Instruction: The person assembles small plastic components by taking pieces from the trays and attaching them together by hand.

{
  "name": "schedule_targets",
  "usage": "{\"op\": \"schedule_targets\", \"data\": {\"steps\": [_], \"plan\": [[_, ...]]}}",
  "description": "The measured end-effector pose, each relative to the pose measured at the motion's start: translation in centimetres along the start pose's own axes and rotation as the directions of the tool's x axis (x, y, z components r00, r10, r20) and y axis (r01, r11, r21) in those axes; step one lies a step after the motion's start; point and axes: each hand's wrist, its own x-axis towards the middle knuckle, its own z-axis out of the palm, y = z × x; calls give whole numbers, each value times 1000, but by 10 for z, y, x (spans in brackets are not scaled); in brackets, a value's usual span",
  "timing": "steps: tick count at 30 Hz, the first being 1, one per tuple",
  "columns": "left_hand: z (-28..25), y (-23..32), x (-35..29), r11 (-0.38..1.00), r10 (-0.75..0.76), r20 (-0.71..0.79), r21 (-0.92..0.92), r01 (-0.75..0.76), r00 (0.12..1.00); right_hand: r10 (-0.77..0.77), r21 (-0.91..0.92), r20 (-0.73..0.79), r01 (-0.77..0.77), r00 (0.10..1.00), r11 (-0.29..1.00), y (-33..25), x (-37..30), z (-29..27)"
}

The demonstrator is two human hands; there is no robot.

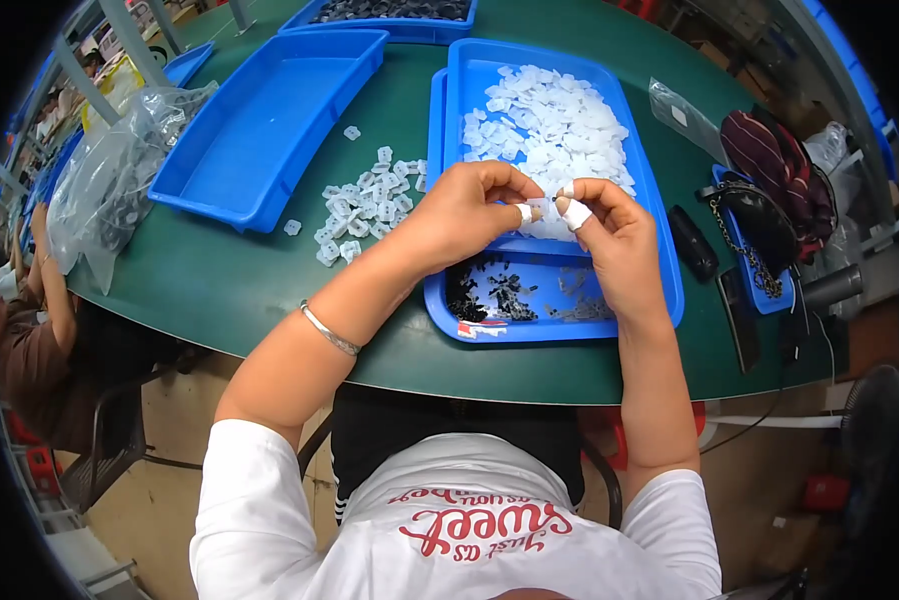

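My left hand [479,210] and my right hand [617,228] meet over the blue tray [457,120] of thin white plastic pieces [569,120]. Both are closed in a pinch, fingertips almost touching, with white tape round the thumbs. What they pinch is too small to make out against the white pile. Just below lies a second blue tray [559,330], partly under the first, holding small black parts [509,297] and small greyish parts [581,308]. Left of my left wrist, a loose heap of whitish plastic parts [364,210] rests on the green table [389,345].
A blue tray [269,120] with nothing in it stands at the left, beside clear plastic bags [119,170]. Another tray of dark parts [389,10] is at the back. To the right are a black case [691,243], a phone [737,320] and a chain-strapped bag [759,220]. Someone sits far left.
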Motion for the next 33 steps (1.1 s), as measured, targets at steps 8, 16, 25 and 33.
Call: {"op": "schedule_targets", "data": {"steps": [8, 16, 25, 33], "plan": [[2, 4, -1, 985, -50, 34, -163, 55, 998, -54, -206, 14, 56, 998, 977, 13, 1, -2], [3, 7, -3, 971, -75, 17, -227, 77, 997, -50, -302, 8, 50, 999, 952, 9, -1, 1], [2, 6, -4, 985, -58, 37, -158, 63, 998, -78, -342, 21, 80, 997, 936, 11, -1, 3], [0, -6, -1, 999, 18, 26, 28, -18, 1000, 24, -83, 34, -22, 999, 996, 7, 0, 2]]}}
